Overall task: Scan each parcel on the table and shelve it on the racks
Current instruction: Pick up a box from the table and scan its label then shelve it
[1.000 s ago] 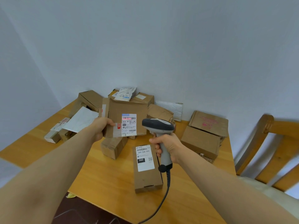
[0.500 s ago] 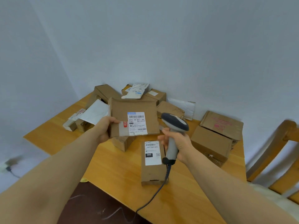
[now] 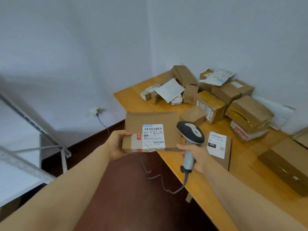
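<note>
My left hand (image 3: pixel 116 145) grips the left edge of a flat cardboard parcel (image 3: pixel 168 124) with a white barcode label (image 3: pixel 153 136) facing up. It hangs in the air over the table's left corner and the dark floor. My right hand (image 3: pixel 196 155) holds the grey handle of a barcode scanner (image 3: pixel 190 133), whose dark head sits just right of the parcel. A long brown box with a white label (image 3: pixel 218 147) lies on the wooden table (image 3: pixel 241 165) right behind the scanner.
Several cardboard boxes (image 3: pixel 215 105) and white mailers (image 3: pixel 170 90) are piled at the table's far corner against the wall. A white metal rack (image 3: pixel 25 165) stands at the left. The scanner cable (image 3: pixel 160 179) trails down over the dark floor. A wall socket (image 3: pixel 95 111) is plugged in.
The view has swung left, bringing the rack and floor into sight. My left hand has carried the flat parcel off the table toward the left, and the scanner hand follows beside it.
</note>
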The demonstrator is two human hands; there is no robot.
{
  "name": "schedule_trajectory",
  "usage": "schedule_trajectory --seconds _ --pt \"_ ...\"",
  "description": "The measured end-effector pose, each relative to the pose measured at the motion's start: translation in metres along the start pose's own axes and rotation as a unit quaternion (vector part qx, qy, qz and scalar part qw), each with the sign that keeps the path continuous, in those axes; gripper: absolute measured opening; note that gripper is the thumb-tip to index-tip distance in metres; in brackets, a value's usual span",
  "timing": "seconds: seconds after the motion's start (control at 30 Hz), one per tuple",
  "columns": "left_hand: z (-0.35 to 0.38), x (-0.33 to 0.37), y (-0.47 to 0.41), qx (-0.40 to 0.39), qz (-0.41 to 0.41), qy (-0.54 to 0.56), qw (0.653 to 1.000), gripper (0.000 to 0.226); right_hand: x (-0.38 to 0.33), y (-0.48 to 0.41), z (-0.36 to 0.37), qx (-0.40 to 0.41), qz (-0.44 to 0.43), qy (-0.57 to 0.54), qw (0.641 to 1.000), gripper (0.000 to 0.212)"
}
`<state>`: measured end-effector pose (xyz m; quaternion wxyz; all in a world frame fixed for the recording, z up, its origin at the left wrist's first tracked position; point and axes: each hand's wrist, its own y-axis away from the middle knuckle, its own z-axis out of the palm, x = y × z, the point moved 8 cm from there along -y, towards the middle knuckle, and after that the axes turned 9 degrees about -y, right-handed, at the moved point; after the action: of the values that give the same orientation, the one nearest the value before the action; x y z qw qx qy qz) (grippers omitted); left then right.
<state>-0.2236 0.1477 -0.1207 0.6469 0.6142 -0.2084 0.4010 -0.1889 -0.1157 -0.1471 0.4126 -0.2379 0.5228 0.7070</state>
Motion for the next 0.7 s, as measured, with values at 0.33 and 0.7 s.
schedule_trajectory --seconds 0.33,0.7 --pt "-0.265 -0.049 0.14 0.231 0.092 0.055 0.967 0.033 0.12 0.087 0.236 -0.128 -0.01 0.095 0.987 0.034" --pt "-0.566 -0.113 0.391 0.409 0.183 0.14 0.883 0.021 0.335 0.238 0.526 -0.26 0.116 0.103 0.953 0.023"
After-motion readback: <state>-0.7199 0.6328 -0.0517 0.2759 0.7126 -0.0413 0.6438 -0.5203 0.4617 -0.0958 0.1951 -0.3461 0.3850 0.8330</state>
